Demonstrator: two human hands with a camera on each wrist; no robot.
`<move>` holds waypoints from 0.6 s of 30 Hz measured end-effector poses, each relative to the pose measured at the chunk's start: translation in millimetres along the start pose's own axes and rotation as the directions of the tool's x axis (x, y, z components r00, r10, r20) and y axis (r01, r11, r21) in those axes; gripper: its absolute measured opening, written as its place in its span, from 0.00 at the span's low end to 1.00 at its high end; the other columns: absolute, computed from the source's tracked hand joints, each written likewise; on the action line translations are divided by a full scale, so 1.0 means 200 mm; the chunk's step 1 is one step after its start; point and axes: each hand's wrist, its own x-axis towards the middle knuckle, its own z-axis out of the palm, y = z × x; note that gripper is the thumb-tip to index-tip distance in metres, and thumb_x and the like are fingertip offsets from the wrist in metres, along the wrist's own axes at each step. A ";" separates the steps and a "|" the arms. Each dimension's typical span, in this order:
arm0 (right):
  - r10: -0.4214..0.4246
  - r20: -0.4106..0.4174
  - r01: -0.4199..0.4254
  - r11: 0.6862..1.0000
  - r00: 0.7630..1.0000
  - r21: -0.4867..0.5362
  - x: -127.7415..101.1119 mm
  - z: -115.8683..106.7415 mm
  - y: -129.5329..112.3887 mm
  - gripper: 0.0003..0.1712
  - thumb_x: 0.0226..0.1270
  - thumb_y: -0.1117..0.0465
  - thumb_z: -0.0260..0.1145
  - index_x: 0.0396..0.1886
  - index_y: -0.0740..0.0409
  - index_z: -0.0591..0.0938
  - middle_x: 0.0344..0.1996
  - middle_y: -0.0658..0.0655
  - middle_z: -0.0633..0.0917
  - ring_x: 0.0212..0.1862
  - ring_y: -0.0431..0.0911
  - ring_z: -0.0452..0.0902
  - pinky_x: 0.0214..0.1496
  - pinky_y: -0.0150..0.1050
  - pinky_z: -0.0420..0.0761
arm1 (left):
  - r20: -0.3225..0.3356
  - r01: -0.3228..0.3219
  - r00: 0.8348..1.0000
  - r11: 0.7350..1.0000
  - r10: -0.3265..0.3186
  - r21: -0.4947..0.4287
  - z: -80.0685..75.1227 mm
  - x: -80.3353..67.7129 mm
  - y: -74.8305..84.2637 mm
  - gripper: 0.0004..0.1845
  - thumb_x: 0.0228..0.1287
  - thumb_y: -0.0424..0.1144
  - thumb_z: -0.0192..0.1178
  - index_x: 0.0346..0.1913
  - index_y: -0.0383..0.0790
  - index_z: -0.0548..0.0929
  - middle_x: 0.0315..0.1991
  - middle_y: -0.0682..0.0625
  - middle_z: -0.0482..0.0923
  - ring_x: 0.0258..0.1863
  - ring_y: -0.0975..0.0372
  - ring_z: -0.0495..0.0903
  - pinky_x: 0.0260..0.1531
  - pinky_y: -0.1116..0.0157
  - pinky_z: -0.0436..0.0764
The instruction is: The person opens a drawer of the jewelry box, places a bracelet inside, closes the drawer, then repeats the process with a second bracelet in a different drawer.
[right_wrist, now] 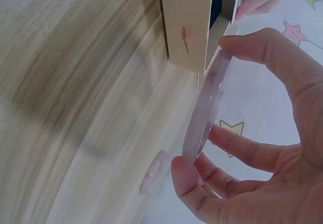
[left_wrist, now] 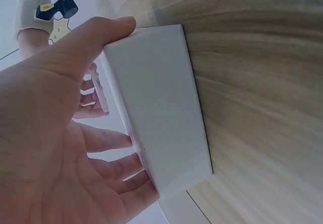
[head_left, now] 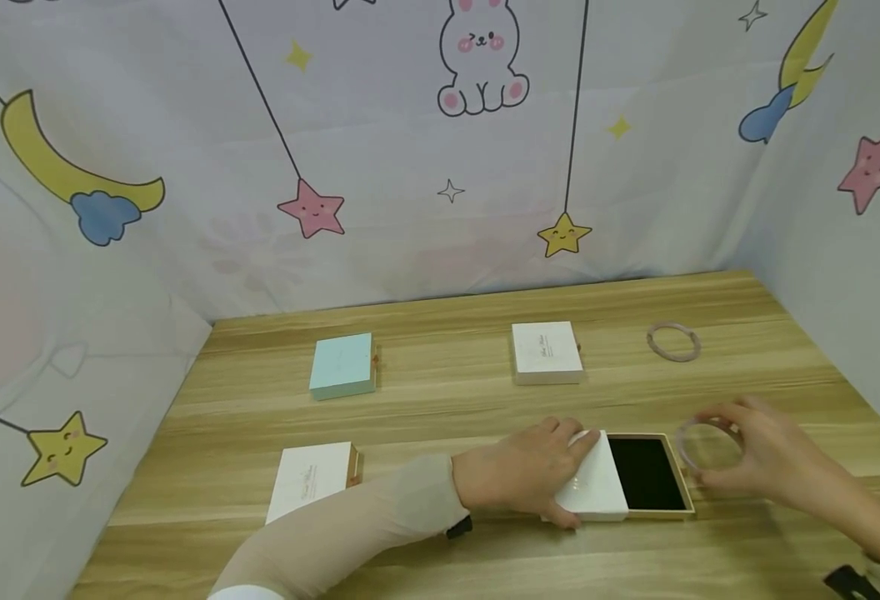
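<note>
Left hand [head_left: 518, 475] grip clamps the white lid [head_left: 593, 482], thumb and fingers on opposite edges, half covering the black-lined box [head_left: 646, 473] on the table [head_left: 440, 400]. Right hand [head_left: 755, 454] pinches a translucent bangle [head_left: 706, 446] just beside the box; its forearm is cut off by the frame. Box interior mostly hidden in wrist views.

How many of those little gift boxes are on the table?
4. A mint box at back left, a white box at back centre, another white box at front left, and the open box whose sleeve the left hand grips. None seem hidden.
</note>
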 end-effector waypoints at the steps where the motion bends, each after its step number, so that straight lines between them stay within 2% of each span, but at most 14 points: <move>1: -0.001 0.001 0.001 1.000 1.000 -0.001 0.00 0.00 -0.01 0.40 0.19 0.52 0.87 0.42 0.63 0.86 0.32 0.53 0.78 0.32 0.43 0.69 0.27 0.36 0.69 | 0.001 0.000 1.000 1.000 0.000 -0.002 0.00 0.00 0.00 0.57 0.56 0.72 0.61 0.76 0.34 0.60 0.66 0.43 0.68 0.59 0.59 0.71 0.62 0.69 0.67; 9: -0.045 -0.027 0.045 0.999 0.999 0.013 0.03 0.03 -0.04 0.39 0.18 0.54 0.87 0.40 0.61 0.86 0.33 0.52 0.79 0.34 0.44 0.71 0.29 0.37 0.71 | 0.007 0.005 1.000 1.000 -0.005 -0.014 0.00 0.00 0.00 0.57 0.56 0.72 0.61 0.76 0.34 0.60 0.66 0.43 0.67 0.59 0.58 0.71 0.62 0.69 0.67; 14: -0.058 -0.006 0.059 0.998 0.998 0.028 0.04 0.04 -0.08 0.38 0.21 0.54 0.87 0.41 0.61 0.85 0.34 0.52 0.78 0.34 0.43 0.69 0.29 0.37 0.70 | 0.006 0.003 1.000 1.000 -0.003 -0.019 0.00 0.00 0.00 0.57 0.55 0.72 0.62 0.76 0.33 0.60 0.66 0.43 0.67 0.60 0.58 0.71 0.62 0.69 0.68; 18: -0.094 -0.014 0.095 0.995 0.995 0.030 0.05 0.06 -0.10 0.38 0.19 0.54 0.87 0.40 0.61 0.85 0.35 0.51 0.78 0.34 0.43 0.70 0.30 0.38 0.72 | 0.005 0.000 1.000 1.000 0.000 -0.013 -0.01 0.00 0.00 0.57 0.55 0.72 0.62 0.76 0.33 0.60 0.67 0.43 0.67 0.60 0.58 0.71 0.62 0.69 0.68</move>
